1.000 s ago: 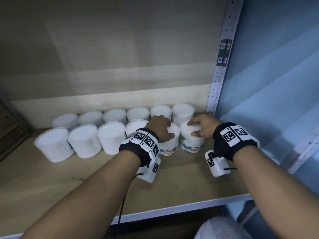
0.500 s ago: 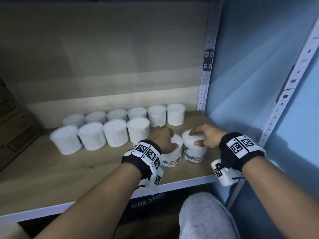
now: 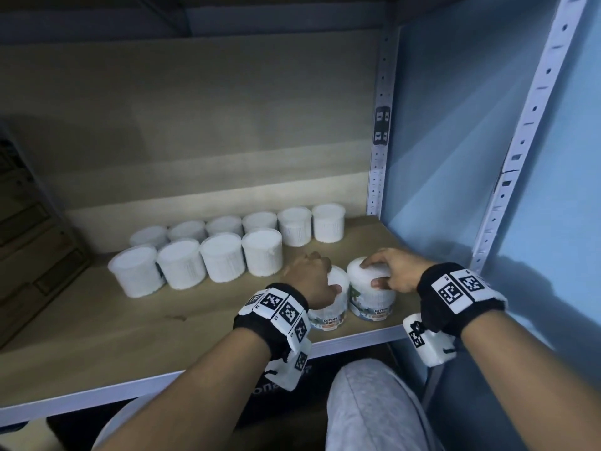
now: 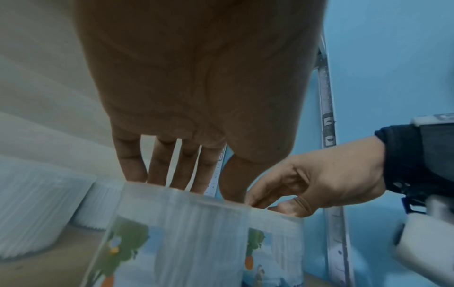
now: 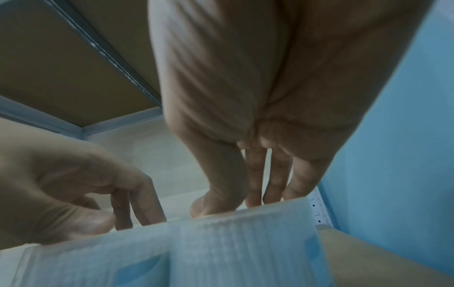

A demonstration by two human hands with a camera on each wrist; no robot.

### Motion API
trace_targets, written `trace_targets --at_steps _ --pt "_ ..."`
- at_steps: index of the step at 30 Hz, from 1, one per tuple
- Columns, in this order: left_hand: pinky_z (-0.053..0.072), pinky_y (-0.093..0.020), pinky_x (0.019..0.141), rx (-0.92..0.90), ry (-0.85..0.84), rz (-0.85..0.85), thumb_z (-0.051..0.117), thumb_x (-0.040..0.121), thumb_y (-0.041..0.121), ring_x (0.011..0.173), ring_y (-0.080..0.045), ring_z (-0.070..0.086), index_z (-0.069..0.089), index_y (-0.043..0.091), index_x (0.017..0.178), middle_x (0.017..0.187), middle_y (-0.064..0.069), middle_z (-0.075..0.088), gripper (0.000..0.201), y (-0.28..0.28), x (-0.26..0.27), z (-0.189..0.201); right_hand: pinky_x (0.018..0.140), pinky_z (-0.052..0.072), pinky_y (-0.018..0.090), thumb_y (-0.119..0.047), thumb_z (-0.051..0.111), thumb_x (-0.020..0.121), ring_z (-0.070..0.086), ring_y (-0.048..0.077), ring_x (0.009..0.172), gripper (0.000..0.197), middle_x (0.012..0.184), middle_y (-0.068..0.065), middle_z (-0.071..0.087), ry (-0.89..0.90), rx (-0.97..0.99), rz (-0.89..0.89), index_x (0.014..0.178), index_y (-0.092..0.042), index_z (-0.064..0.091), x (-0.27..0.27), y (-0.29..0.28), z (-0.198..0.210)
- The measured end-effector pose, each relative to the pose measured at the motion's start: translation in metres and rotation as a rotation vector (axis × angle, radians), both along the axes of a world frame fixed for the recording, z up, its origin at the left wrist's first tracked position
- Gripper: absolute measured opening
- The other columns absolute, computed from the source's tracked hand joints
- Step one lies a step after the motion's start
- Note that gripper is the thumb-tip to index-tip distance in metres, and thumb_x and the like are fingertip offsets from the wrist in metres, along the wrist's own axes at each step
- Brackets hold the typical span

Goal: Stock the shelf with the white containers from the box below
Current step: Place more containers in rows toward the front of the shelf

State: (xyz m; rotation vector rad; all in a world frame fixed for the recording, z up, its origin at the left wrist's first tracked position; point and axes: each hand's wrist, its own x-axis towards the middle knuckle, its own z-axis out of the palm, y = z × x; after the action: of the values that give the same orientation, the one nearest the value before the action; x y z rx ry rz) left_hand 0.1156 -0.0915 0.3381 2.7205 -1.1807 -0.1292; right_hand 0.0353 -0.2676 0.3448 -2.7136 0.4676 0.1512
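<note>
Two white containers with colourful "cotton buds" labels stand side by side near the front right edge of the wooden shelf (image 3: 130,336). My left hand (image 3: 309,278) grips the left container (image 3: 328,315) from above, fingers over its lid and thumb on its side. In the same way my right hand (image 3: 393,271) grips the right container (image 3: 374,304). The left wrist view shows my left hand's fingers (image 4: 176,170) reaching down behind the container's (image 4: 176,242) rim. In the right wrist view my thumb and fingers (image 5: 270,186) sit on the container (image 5: 245,248).
Two rows of white containers fill the back of the shelf: a back row (image 3: 260,222) and a front row (image 3: 224,260). A perforated upright (image 3: 379,157) and a blue wall (image 3: 455,157) close the right side. A dark box (image 3: 276,395) and a grey-clad knee (image 3: 374,411) are below.
The view has pulled back and up. Both hands keep their grip, and the two containers now stand nearer the shelf's front edge, farther from the front row.
</note>
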Motion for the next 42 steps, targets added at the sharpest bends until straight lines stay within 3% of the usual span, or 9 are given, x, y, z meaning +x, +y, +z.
trace_targets --at_steps 5,8,13,18,20,25,29,36,42 --pt "0.042 -0.037 0.103 -0.009 0.050 -0.008 0.059 0.087 0.040 0.126 -0.027 0.044 0.052 0.012 0.129 0.134 -0.009 0.048 0.051 0.001 0.002 0.007 0.110 0.033 0.026 -0.019 0.068 0.086 0.045 0.021 0.130 0.045 0.144 0.001 0.044 0.012 0.027 -0.002 0.130 -0.023 0.056 -0.001 0.002 0.005" --pt "0.044 -0.027 0.098 -0.094 0.142 -0.008 0.063 0.085 0.034 0.121 -0.022 0.053 0.056 0.014 0.128 0.133 -0.006 0.055 0.048 0.006 0.007 0.017 0.110 0.032 0.025 -0.017 0.063 0.089 0.042 0.021 0.133 0.048 0.148 -0.001 0.037 -0.010 0.036 -0.007 0.136 -0.021 0.051 -0.001 0.005 0.015" --pt "0.040 -0.019 0.092 -0.212 0.158 0.028 0.063 0.084 0.020 0.122 -0.018 0.054 0.058 0.016 0.127 0.134 -0.004 0.057 0.044 0.025 0.028 0.043 0.106 0.039 0.027 -0.025 0.066 0.088 0.051 0.017 0.125 0.046 0.139 0.001 0.053 -0.167 0.122 0.012 0.132 -0.019 0.055 0.023 0.024 0.039" --pt "0.038 -0.018 0.089 -0.206 0.127 0.125 0.060 0.086 0.021 0.123 -0.017 0.052 0.056 0.019 0.127 0.135 -0.001 0.055 0.042 0.057 0.066 0.057 0.077 0.041 0.014 -0.027 0.065 0.088 0.057 0.014 0.104 0.037 0.124 -0.002 0.060 -0.238 0.114 0.063 0.123 -0.019 0.061 0.065 0.060 0.052" --pt "0.039 -0.020 0.090 -0.179 0.123 0.167 0.062 0.086 0.027 0.122 -0.017 0.052 0.055 0.019 0.129 0.135 -0.001 0.054 0.044 0.071 0.082 0.060 0.080 0.039 0.015 -0.027 0.066 0.087 0.055 0.012 0.097 0.037 0.124 0.000 0.062 -0.231 0.135 0.088 0.122 -0.018 0.062 0.085 0.074 0.053" --pt "0.044 -0.029 0.101 -0.139 0.141 0.238 0.062 0.086 0.030 0.122 -0.019 0.052 0.055 0.016 0.128 0.135 -0.002 0.054 0.045 0.094 0.121 0.058 0.086 0.041 0.019 -0.027 0.065 0.088 0.058 0.017 0.111 0.034 0.124 0.001 0.062 -0.163 0.100 0.109 0.120 -0.017 0.063 0.126 0.101 0.052" --pt "0.043 -0.027 0.100 -0.139 0.121 0.243 0.061 0.087 0.025 0.123 -0.022 0.052 0.058 0.011 0.126 0.134 -0.006 0.056 0.042 0.102 0.143 0.054 0.096 0.043 0.024 -0.026 0.064 0.087 0.057 0.019 0.115 0.034 0.124 0.003 0.062 -0.149 0.053 0.083 0.118 -0.014 0.065 0.154 0.111 0.048" --pt "0.043 -0.027 0.094 -0.095 0.083 0.237 0.056 0.089 0.019 0.119 -0.027 0.054 0.058 0.006 0.123 0.127 -0.014 0.060 0.037 0.111 0.173 0.046 0.095 0.040 0.022 -0.033 0.067 0.084 0.054 0.020 0.119 0.043 0.130 0.004 0.058 -0.059 -0.038 0.069 0.123 -0.016 0.061 0.198 0.121 0.037" --pt "0.040 -0.030 0.100 -0.022 0.092 0.274 0.057 0.091 0.029 0.126 -0.027 0.049 0.053 0.005 0.131 0.135 -0.013 0.053 0.047 0.111 0.190 0.033 0.104 0.040 0.029 -0.040 0.064 0.086 0.050 0.023 0.126 0.057 0.139 0.006 0.052 0.057 -0.112 0.128 0.135 -0.014 0.051 0.219 0.131 0.034"
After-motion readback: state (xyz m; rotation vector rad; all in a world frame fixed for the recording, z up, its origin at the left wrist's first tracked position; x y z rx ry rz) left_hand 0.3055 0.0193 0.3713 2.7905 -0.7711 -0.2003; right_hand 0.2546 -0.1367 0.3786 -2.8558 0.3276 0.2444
